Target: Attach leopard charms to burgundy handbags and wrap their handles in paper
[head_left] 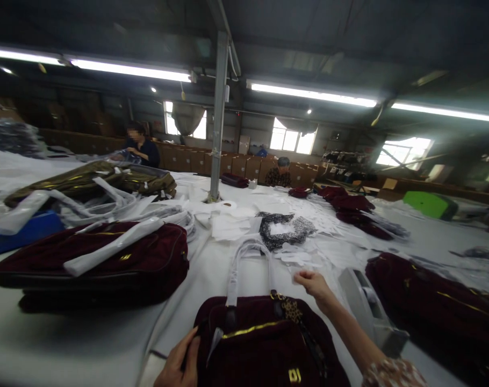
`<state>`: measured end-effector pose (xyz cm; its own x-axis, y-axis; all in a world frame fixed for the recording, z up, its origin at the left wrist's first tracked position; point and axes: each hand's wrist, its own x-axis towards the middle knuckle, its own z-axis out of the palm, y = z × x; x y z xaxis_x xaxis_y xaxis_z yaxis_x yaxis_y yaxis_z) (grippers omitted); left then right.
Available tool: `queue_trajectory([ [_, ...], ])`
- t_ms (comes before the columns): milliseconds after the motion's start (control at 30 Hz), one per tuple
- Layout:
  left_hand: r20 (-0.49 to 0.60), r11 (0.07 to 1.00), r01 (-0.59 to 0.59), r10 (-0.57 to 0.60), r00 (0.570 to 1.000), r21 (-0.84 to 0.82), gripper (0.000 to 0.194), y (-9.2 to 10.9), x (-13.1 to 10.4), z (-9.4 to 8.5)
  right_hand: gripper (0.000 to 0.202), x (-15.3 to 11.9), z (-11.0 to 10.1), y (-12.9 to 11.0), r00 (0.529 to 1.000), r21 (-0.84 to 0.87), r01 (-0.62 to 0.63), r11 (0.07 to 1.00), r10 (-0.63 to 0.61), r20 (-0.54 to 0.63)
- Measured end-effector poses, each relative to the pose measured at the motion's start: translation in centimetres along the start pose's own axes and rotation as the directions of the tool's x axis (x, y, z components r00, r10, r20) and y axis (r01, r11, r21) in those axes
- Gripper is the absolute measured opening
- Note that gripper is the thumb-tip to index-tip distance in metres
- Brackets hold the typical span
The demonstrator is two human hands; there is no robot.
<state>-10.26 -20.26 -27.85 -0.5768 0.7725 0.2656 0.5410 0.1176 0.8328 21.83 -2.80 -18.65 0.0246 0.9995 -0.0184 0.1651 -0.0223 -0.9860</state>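
Note:
A dark maroon bag (256, 355) with a gold zipper and gold logo lies in front of me, its handle (234, 274) wrapped in white material and standing up. At the bag's left edge, my left hand (180, 360) grips the side, thumb on top. My right hand (315, 285) is raised beyond the bag's upper right, fingers pinched on a small translucent piece (296, 273). A leopard-patterned tag (292, 310) hangs near the right handle base.
Stacked maroon bags (107, 258) lie left, more maroon bags (438, 301) right. A grey tape dispenser (369, 306) stands beside my right forearm. Black speckled material (285, 228) and white sheets are ahead. A metal post (218, 118) rises beyond; two people work farther back.

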Motion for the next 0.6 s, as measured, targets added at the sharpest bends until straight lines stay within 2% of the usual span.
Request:
queue_trajectory([
  [133, 0.011, 0.995, 0.064, -0.064, 0.998, -0.081, 0.035, 1.1, -0.5, -0.2, 0.031, -3.7, 4.4, -1.7, 0.988, 0.140, -0.020, 0.990, -0.001, 0.152],
  [300, -0.010, 0.980, 0.050, -0.053, 0.999, -0.190, 0.032, 2.3, -0.9, -0.6, 0.031, -7.9, 10.7, -2.5, 0.924, 0.296, -0.149, 0.943, 0.026, 0.382],
  [367, -0.015, 0.972, 0.047, -0.052, 0.999, -0.228, 0.030, 2.6, -0.9, -0.8, 0.030, -9.0, 13.2, -2.6, 0.913, 0.316, -0.187, 0.930, 0.046, 0.405],
  [467, -0.020, 0.959, 0.035, -0.042, 0.999, -0.280, 0.030, 2.9, -1.0, -1.0, 0.031, -10.2, 16.6, -2.8, 0.931, 0.366, -0.198, 0.909, 0.057, 0.360],
  [600, -0.026, 0.952, 0.009, -0.018, 0.999, -0.307, 0.030, 2.6, -1.1, -0.8, 0.035, -10.9, 19.5, -3.3, 0.944, 0.398, -0.183, 0.899, 0.049, 0.326],
])
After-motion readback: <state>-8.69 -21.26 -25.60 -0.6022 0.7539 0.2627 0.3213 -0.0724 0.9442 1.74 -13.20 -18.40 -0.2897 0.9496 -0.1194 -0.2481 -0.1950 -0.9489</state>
